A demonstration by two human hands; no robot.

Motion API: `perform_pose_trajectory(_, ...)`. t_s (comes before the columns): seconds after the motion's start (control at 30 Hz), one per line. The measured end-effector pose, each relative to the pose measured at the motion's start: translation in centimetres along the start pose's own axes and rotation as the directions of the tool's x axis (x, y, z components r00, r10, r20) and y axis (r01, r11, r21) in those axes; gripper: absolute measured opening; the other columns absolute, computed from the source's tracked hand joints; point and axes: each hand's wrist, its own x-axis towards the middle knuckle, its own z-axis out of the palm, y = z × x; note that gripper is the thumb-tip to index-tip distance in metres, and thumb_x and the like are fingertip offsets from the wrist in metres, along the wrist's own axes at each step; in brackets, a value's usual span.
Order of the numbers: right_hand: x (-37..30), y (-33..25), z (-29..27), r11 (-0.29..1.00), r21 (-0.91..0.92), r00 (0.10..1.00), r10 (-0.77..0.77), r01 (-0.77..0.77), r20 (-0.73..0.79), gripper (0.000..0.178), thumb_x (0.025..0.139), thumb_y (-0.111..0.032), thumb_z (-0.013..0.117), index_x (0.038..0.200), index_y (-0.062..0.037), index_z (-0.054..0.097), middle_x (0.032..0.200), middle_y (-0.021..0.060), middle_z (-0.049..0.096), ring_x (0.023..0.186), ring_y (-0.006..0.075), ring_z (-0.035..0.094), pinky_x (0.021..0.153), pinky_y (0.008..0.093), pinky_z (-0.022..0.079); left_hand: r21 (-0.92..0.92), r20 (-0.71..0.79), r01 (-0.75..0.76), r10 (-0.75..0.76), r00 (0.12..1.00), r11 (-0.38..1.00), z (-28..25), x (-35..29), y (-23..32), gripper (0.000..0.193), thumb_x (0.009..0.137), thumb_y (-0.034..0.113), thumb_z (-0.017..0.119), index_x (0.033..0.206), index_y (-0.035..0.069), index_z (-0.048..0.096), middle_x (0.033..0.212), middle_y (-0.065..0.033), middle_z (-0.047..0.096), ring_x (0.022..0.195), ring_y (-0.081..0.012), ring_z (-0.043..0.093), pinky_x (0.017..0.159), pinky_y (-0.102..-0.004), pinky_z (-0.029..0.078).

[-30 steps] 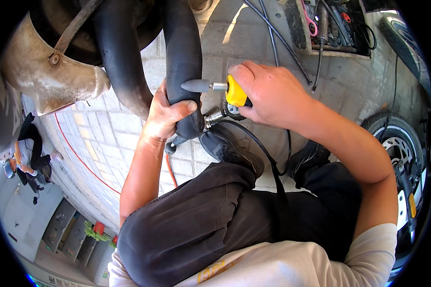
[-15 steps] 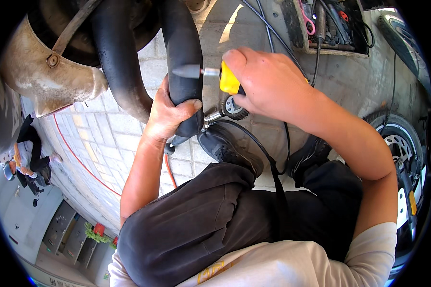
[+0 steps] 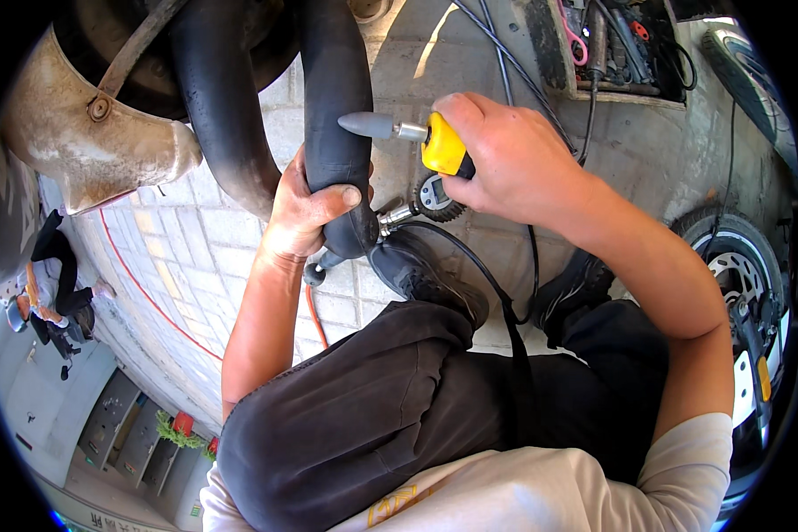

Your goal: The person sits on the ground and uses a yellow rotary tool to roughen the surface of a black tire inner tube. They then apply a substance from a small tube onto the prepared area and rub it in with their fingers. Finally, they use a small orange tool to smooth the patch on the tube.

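My left hand (image 3: 306,208) is closed round the lower bend of a black rubber inner tube (image 3: 335,97), its thumb lying across the front. In my right hand (image 3: 514,151) is a small yellow and black power tool (image 3: 443,146), gripped with the fingers wrapped round its body. A grey cone-shaped bit (image 3: 369,124) sticks out from the tool's metal chuck toward the left. The bit's tip overlaps the tube's face above my left thumb; whether it touches I cannot tell. Beside the tube's lower end, a round tyre gauge (image 3: 436,193) with a metal fitting and black hose sits near my shoe.
Another stretch of black tube (image 3: 217,97) hangs by a wheel and a dirty pale cover (image 3: 97,133) at upper left. An open toolbox (image 3: 625,84) stands at upper right, with cables beside it. A wheel with a brake disc (image 3: 740,275) is at right.
My right hand has moved a little to the right with the power tool, drawing the bit's tip toward the tube's right side. My left hand and the tube have shifted slightly.
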Motion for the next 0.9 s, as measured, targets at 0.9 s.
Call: perform_pose_trajectory(0.9,0.9,-0.8,0.3,0.978,-0.130,0.984,-0.172,0.165,-0.041,0.024,0.072,-0.008,0.069,0.090,-0.0012,0.055,0.080,0.0144,0.064,0.071,0.0317,0.070,0.061,0.0420,0.056,0.323,-0.091,-0.037,0.070,0.993,0.946,0.2,0.4,-0.6,0.062,0.066,0.010,0.075,0.122,0.000,0.053,0.101,-0.0084,0.062,0.082,-0.0181,0.063,0.078,-0.0334,0.054)
